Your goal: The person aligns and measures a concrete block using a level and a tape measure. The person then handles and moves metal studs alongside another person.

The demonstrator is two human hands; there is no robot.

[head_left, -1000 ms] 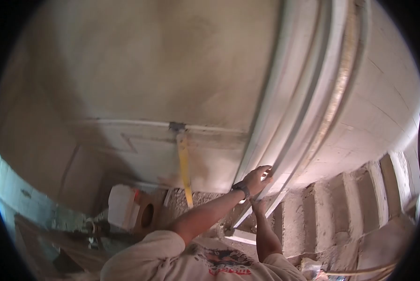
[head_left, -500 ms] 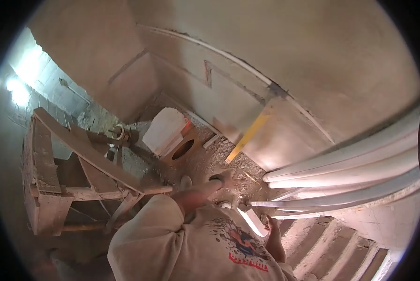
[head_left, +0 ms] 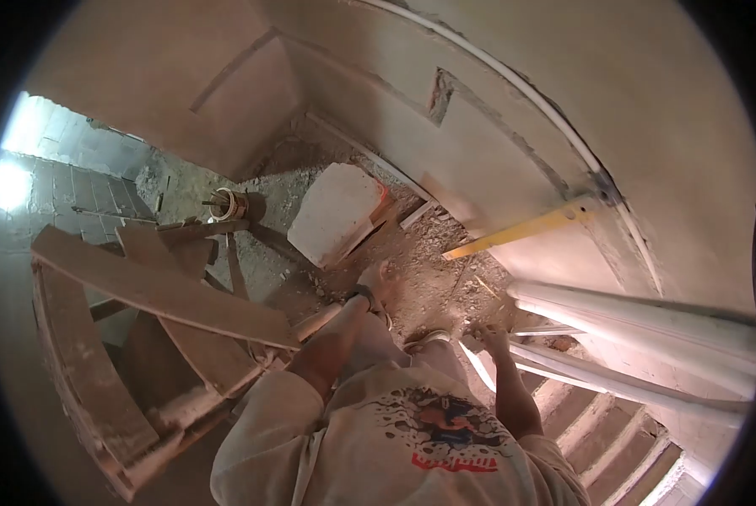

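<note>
My left hand [head_left: 378, 280], with a dark watch on its wrist, hangs over the dusty floor just below the white block-shaped container [head_left: 336, 215]. Its fingers are blurred and I cannot make out anything in them. To the right, my right hand [head_left: 486, 339] is closed beside the ends of the long pale strips [head_left: 597, 367]; what it holds, if anything, is too small to tell. A yellow bar [head_left: 521, 229] leans with its upper end at the wall, above my right hand.
A wooden trestle [head_left: 163, 291] stands at the left. Behind it is a small bucket [head_left: 228, 204]. Thick white pipes [head_left: 631, 325] lie along the right wall, with ribbed steps [head_left: 597, 430] below them. Rubble [head_left: 433, 236] lines the foot of the wall.
The view has swung left and down. My left hand has left the long strips and is now over the floor near the white container. My right hand has stayed near the strips' lower ends.
</note>
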